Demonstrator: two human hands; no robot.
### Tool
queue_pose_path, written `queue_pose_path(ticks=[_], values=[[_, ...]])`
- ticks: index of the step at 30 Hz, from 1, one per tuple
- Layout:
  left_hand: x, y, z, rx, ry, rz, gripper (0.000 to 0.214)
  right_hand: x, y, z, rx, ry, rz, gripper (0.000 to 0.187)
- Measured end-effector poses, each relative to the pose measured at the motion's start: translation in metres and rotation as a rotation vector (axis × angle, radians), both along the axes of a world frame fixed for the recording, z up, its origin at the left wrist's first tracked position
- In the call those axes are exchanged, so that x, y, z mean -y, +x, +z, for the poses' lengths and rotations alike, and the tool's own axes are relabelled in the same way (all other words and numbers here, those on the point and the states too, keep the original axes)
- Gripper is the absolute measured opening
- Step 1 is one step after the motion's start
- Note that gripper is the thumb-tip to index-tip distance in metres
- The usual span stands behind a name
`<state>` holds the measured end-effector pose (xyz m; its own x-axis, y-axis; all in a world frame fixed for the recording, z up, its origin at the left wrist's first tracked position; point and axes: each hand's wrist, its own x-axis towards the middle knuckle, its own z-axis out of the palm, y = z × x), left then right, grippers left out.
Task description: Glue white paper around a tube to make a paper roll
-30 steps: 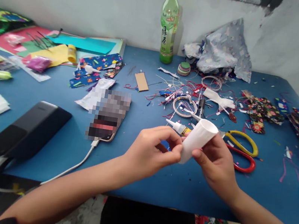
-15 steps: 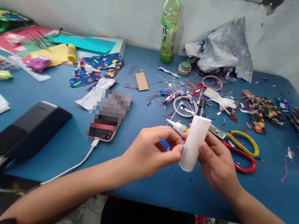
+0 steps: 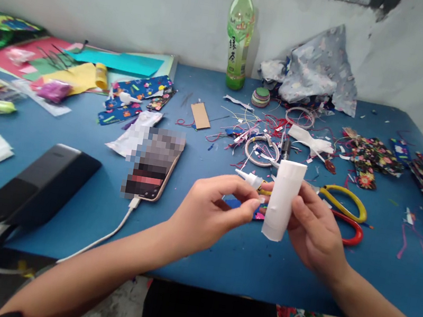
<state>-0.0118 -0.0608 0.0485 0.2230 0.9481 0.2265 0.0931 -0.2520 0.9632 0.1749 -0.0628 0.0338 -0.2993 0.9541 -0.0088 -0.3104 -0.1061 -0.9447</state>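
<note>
White paper tube (image 3: pixel 283 199), green bottle (image 3: pixel 239 34) labelled 绿茶

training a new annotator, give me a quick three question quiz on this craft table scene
1. True or false: the white paper tube lies flat on the table.
2. What lies on the table just behind the right hand? A) scissors B) a stapler C) a cup
3. What colour is the cap of the bottle by the wall?
Key: 1 false, the right hand holds it roughly upright. 2 A. 3 green.
</note>
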Motion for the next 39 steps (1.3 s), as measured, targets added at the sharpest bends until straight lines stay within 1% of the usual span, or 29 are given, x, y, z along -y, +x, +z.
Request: queue_pose_path(ticks=[3, 5, 9, 12, 16, 18, 21, 25, 28, 30, 33, 39], values=[[0.0004, -0.0008, -0.0016, 0.037, 0.04, -0.05, 0.007, 0.0015, 0.0006, -0.0018, 0.062, 0.075, -0.026, 0.029], [0.0004, -0.0005, -0.0032, 0.023, 0.046, -0.06, 0.008, 0.0021, -0.0002, -0.003, 0.099, 0.109, -0.044, 0.032], [-0.0004, 0.0002, -0.0053, -0.056, 0.115, -0.023, 0.01, 0.0015, -0.0023, -0.0034, 0.106, 0.163, -0.061, 0.032], [-0.0007, 0.0002, -0.0055, -0.101, 0.171, 0.004, 0.01, 0.0011, -0.0037, -0.0022, 0.115, 0.177, -0.075, 0.032], [0.0002, 0.0004, -0.0043, -0.149, 0.178, 0.009, 0.005, 0.0016, -0.0055, -0.0008, 0.147, 0.188, -0.108, 0.034], [0.0005, 0.0008, -0.0035, -0.172, 0.163, 0.013, 0.005, 0.0021, -0.0059, -0.0011, 0.147, 0.186, -0.101, 0.035], [0.0003, 0.0015, -0.0026, -0.169, 0.116, -0.002, 0.007, 0.0033, -0.0051, -0.0031, 0.113, 0.163, -0.057, 0.031], [-0.0005, 0.0024, -0.002, -0.103, -0.026, -0.055, 0.007, 0.0045, -0.0021, -0.0054, 0.082, 0.089, 0.012, 0.03], [-0.0003, 0.003, -0.0013, -0.065, -0.126, -0.066, 0.009, 0.0038, -0.0003, -0.0039, 0.097, 0.027, 0.021, 0.029], [0.0, 0.0033, -0.0004, -0.052, -0.155, -0.064, 0.009, 0.0029, 0.0, -0.0017, 0.098, -0.012, 0.028, 0.028], [0.0001, 0.0033, 0.0005, -0.057, -0.137, -0.04, 0.007, 0.002, -0.0013, 0.002, 0.084, -0.055, 0.04, 0.028], [0.0001, 0.0034, -0.0032, -0.127, -0.034, 0.032, 0.008, 0.0008, -0.0044, 0.0037, -0.012, -0.1, 0.076, 0.025]])
